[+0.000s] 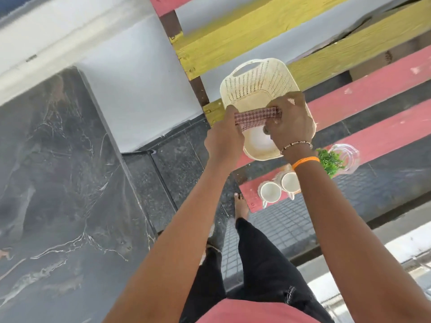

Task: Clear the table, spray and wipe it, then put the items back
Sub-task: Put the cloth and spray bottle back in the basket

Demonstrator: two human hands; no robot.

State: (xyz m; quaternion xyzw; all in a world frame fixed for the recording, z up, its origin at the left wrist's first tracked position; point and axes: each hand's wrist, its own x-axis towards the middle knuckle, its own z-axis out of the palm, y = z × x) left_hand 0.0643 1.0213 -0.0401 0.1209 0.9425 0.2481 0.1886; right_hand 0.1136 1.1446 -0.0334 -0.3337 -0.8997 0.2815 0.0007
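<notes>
Both hands hold a folded red-and-white checked cloth [255, 115] over a cream woven plastic basket [258, 85]. My left hand [225, 136] grips the cloth's left end. My right hand [289, 123] pinches its right end, with a small dark object under the fingers. The basket rests on a bench of red and yellow slats [363, 92]. The dark marble table top [58, 183] lies to my left.
Two white cups [278, 188] stand on the near red slat. A clear glass jug [345, 157] with green leaves [330, 163] sits behind my right wrist. Dark tiled floor and my legs are below. A white wall rises behind the table.
</notes>
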